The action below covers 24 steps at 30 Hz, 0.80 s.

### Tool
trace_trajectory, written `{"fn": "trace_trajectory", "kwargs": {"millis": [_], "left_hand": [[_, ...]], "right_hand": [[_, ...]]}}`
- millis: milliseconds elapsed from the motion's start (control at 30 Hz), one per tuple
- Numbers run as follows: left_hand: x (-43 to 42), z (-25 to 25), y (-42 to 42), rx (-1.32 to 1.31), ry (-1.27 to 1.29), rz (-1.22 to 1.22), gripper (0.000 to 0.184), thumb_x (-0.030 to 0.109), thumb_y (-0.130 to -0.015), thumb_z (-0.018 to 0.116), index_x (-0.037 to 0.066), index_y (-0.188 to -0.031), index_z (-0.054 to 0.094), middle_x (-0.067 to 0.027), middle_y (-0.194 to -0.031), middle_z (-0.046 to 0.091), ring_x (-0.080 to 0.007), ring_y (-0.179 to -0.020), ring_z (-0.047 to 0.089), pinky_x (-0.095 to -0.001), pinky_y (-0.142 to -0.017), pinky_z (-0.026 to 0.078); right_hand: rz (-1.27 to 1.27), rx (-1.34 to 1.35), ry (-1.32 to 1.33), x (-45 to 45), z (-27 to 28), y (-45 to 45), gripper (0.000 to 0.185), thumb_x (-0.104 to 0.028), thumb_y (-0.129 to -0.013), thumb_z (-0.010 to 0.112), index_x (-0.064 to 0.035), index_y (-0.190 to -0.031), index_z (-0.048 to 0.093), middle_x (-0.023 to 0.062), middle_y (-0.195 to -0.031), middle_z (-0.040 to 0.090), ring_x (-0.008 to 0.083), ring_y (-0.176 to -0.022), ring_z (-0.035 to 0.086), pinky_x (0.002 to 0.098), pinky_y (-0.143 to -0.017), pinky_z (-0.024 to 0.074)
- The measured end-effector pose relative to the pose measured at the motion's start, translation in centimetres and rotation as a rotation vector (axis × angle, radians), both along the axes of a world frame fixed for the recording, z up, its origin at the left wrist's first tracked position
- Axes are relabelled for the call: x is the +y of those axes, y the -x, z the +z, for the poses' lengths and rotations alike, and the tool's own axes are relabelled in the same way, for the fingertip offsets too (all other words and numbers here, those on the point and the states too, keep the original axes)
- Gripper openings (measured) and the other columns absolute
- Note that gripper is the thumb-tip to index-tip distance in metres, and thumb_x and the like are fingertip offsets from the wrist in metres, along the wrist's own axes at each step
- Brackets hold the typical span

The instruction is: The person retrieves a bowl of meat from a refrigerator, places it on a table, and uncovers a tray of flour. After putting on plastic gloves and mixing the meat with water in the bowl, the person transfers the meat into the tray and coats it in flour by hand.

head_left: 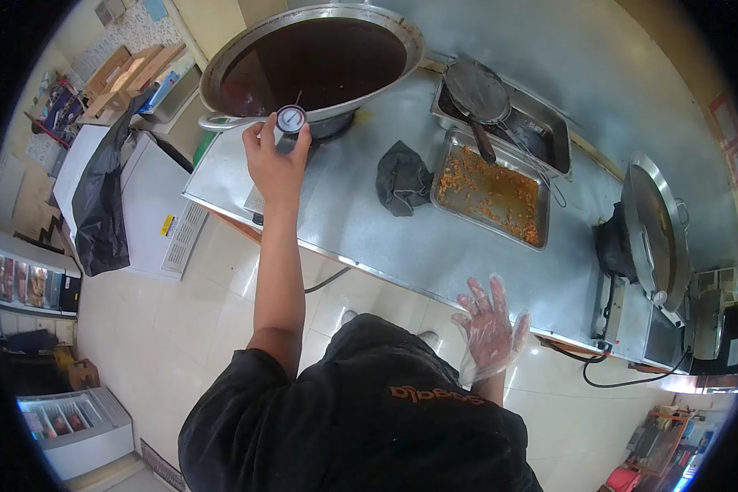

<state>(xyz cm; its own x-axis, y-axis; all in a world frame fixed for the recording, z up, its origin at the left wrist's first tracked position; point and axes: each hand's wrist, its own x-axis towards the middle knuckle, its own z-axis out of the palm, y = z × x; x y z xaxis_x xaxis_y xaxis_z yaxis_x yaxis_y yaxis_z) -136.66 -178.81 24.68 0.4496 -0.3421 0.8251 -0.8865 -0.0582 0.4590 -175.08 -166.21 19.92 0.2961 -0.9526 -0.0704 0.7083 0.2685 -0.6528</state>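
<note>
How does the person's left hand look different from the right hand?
The left hand is bare, while the right hand wears a clear glove. The left hand holds a thermometer near the big pan's rim; the right hand is open and holds nothing. Both are stretched forward.

On my feed, most of the body is a black short-sleeved shirt (328, 426), its cloth creased, with whitish, dusty-looking smudges near the front edge. Orange lettering (437, 395) runs toward its right side, upside down from where I watch and too foreshortened for me to read. The left sleeve (250, 385) ends in a loose hem, and I see the left hand (276, 164) ungloved. Over the right hand (492, 334) I make out a clear plastic glove (520, 332), baggy and wrinkled. Beyond the shirt's front edge show greyish shoe tips (429, 337), small and indistinct
</note>
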Motion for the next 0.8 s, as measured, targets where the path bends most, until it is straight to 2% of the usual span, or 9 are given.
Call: {"fn": "trace_trajectory", "kwargs": {"millis": [133,233,333,467,567,600,633,700,800], "left_hand": [[0.7,0.7,0.1,-0.042,0.0,-0.011,0.042,0.023,-0.069,0.077,0.004,-0.103,0.061,-0.0104,-0.096,0.054,-0.0228,-0.084,0.055,-0.0314,-0.071,0.045],[3.9,-2.2,-0.1,0.476,0.062,-0.027,0.038,0.023,-0.073,0.072,0.001,-0.102,0.059,-0.0087,-0.095,0.055,-0.0222,-0.082,0.056,-0.0334,-0.07,0.044],[6.8,-16.1,-7.0,0.552,0.151,0.212,0.02,0.017,-0.086,0.054,-0.001,-0.093,0.06,-0.0116,-0.086,0.062,-0.0219,-0.078,0.057,-0.0347,-0.069,0.044],[9.1,-33.0,-16.0,1.019,-0.642,0.373,0.039,0.039,-0.086,0.049,0.003,-0.081,0.063,-0.0123,-0.075,0.063,-0.0217,-0.054,0.055,-0.0383,-0.058,0.046],[5.7,-35.7,-16.0,1.469,-0.139,-0.201,0.036,0.04,-0.083,0.053,0.006,-0.083,0.065,-0.0092,-0.078,0.064,-0.0205,-0.057,0.055,-0.0387,-0.054,0.046],[6.4,-27.4,-10.8,1.744,-0.145,-0.696,0.03,0.035,-0.077,0.064,0.007,-0.087,0.066,-0.0082,-0.079,0.063,-0.0205,-0.059,0.055,-0.0384,-0.048,0.046],[5.2,-22.9,-7.1,1.775,-0.246,-0.891,0.03,0.034,-0.078,0.064,0.007,-0.087,0.066,-0.008,-0.079,0.063,-0.0203,-0.059,0.055,-0.038,-0.047,0.046],[3.2,-21.0,-3.4,1.671,-0.426,-1.006,0.03,0.034,-0.078,0.063,0.006,-0.087,0.066,-0.0076,-0.079,0.063,-0.0197,-0.058,0.055,-0.0372,-0.047,0.046],[0.0,-20.8,2.9,1.505,-0.614,-0.955,0.029,0.034,-0.078,0.063,0.006,-0.087,0.066,-0.0069,-0.078,0.063,-0.019,-0.057,0.054,-0.036,-0.046,0.045]], "right_hand": [[-0.005,-0.047,0.013,-0.3,0.0,-0.1,0.081,-0.064,-0.084,0.035,-0.0065,-0.14,0.025,0.0235,-0.134,0.036,0.0345,-0.111,0.049,0.0441,-0.085,0.0477],[0.019,-0.077,0.017,-0.6,-0.4,0.2,0.081,-0.064,-0.084,0.034,-0.0061,-0.14,0.024,0.0237,-0.135,0.035,0.034,-0.111,0.049,0.0444,-0.085,0.0472],[-0.022,-0.084,0.011,-0.2,-0.9,1.1,0.08,-0.063,-0.085,0.032,-0.0056,-0.14,0.023,0.0238,-0.135,0.035,0.0339,-0.113,0.048,0.0443,-0.086,0.0472],[-0.086,-0.117,-0.028,0.3,-2.2,2.7,0.08,-0.064,-0.085,0.03,-0.0062,-0.14,0.024,0.0232,-0.135,0.035,0.0326,-0.114,0.047,0.0455,-0.088,0.0451],[-0.127,-0.136,-0.04,0.4,-2.2,3.2,0.079,-0.064,-0.084,0.031,-0.0082,-0.14,0.027,0.0209,-0.136,0.036,0.0301,-0.114,0.047,0.0448,-0.089,0.0419],[-0.124,-0.136,-0.043,0.4,-3.1,3.4,0.077,-0.063,-0.085,0.032,-0.0092,-0.14,0.027,0.0192,-0.136,0.037,0.0292,-0.113,0.047,0.0442,-0.09,0.0409],[-0.155,-0.126,-0.041,1.1,-3.7,4.3,0.075,-0.061,-0.085,0.034,-0.0101,-0.14,0.027,0.0175,-0.136,0.038,0.0282,-0.113,0.048,0.0437,-0.09,0.0398],[-0.198,0.039,-0.123,2.6,-2.8,5.5,0.072,-0.059,-0.086,0.034,-0.0111,-0.14,0.029,0.0133,-0.134,0.041,0.0256,-0.111,0.049,0.0426,-0.09,0.0385],[-0.235,-0.116,-0.012,4.8,-4.3,8.3,0.067,-0.058,-0.088,0.033,-0.0135,-0.138,0.034,0.0102,-0.132,0.045,0.0233,-0.108,0.05,0.0412,-0.088,0.0393]]}}
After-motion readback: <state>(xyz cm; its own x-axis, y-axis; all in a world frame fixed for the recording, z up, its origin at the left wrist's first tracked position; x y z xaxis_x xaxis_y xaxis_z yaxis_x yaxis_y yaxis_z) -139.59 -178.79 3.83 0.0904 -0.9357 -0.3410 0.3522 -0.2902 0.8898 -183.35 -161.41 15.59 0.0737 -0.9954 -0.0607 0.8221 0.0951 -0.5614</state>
